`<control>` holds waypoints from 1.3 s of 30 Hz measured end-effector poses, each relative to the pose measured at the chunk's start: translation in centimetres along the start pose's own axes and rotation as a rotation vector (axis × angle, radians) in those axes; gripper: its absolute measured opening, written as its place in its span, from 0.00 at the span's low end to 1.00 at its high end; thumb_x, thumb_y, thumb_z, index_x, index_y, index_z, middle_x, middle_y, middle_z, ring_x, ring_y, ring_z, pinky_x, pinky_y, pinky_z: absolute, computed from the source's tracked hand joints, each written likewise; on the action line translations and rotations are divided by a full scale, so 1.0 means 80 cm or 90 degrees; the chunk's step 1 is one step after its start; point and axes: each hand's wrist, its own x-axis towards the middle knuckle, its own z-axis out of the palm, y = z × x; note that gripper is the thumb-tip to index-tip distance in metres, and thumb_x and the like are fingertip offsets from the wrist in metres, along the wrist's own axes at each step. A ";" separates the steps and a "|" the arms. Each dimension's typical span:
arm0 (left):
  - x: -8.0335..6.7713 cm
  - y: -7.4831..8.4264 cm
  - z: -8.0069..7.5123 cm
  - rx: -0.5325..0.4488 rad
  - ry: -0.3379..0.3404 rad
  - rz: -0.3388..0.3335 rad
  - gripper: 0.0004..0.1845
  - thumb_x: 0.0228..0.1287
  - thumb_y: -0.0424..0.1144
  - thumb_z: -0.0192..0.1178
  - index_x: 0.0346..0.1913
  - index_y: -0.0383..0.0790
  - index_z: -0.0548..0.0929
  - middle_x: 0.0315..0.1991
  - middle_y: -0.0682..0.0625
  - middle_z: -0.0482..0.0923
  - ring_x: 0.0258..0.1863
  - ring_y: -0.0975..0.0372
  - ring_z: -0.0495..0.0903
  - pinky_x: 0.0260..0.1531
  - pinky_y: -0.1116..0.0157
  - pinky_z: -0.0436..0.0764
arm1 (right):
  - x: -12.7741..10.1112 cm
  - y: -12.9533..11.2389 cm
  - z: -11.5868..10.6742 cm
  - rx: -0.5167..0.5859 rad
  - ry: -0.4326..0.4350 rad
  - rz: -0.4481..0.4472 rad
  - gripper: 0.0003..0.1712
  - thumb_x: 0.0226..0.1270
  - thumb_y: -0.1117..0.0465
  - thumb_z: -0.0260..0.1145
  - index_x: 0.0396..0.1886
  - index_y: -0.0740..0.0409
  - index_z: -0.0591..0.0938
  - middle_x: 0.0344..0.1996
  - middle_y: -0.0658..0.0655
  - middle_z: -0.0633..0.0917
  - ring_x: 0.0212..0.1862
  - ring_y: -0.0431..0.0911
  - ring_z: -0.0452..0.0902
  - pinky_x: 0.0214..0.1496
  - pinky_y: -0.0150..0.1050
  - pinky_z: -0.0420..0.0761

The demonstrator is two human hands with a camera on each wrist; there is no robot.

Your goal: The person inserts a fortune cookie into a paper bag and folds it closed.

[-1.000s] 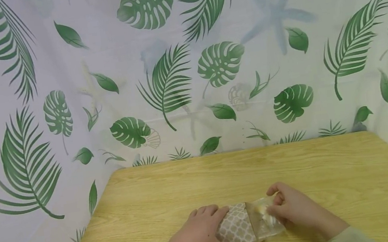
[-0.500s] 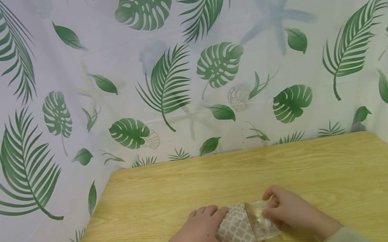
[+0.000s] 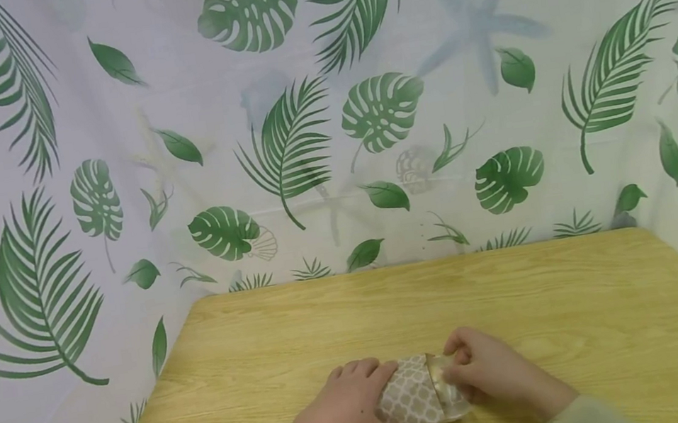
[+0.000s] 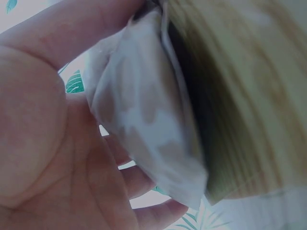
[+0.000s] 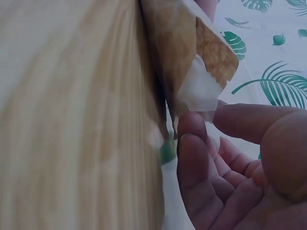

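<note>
On the near edge of the wooden table (image 3: 516, 288), the left hand (image 3: 348, 414) curls round a patterned paper pouch (image 3: 411, 395) lying flat. Just right, the right hand (image 3: 488, 370) pinches its clear plastic end (image 3: 449, 390). Behind the table hangs a leaf-print curtain (image 3: 303, 137).

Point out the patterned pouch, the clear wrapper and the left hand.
patterned pouch (image 3: 410, 395), head view, its printed face.
clear wrapper (image 3: 444, 385), head view, the strip showing beside the pouch.
left hand (image 3: 346, 410), head view, its back.
</note>
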 end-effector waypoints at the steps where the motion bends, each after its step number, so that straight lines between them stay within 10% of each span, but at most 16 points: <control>1: 0.000 0.000 0.000 0.001 0.000 0.000 0.52 0.50 0.63 0.75 0.78 0.58 0.62 0.70 0.56 0.66 0.69 0.58 0.64 0.70 0.48 0.62 | 0.000 -0.001 0.002 0.004 -0.001 0.002 0.23 0.65 0.62 0.72 0.52 0.68 0.72 0.26 0.57 0.81 0.25 0.49 0.79 0.26 0.41 0.82; 27: -0.003 0.001 -0.006 -0.005 -0.004 0.006 0.52 0.49 0.64 0.75 0.77 0.57 0.63 0.69 0.57 0.66 0.69 0.58 0.65 0.68 0.47 0.64 | 0.012 0.001 0.006 -0.027 -0.013 0.020 0.17 0.70 0.59 0.68 0.54 0.60 0.79 0.31 0.55 0.82 0.31 0.49 0.79 0.30 0.41 0.81; 39: -0.002 0.002 -0.006 -0.011 -0.007 0.002 0.53 0.49 0.64 0.75 0.78 0.59 0.62 0.69 0.58 0.66 0.69 0.58 0.64 0.69 0.47 0.64 | -0.006 0.012 -0.017 0.154 -0.079 0.003 0.32 0.78 0.60 0.61 0.70 0.78 0.64 0.50 0.64 0.85 0.45 0.56 0.84 0.43 0.46 0.86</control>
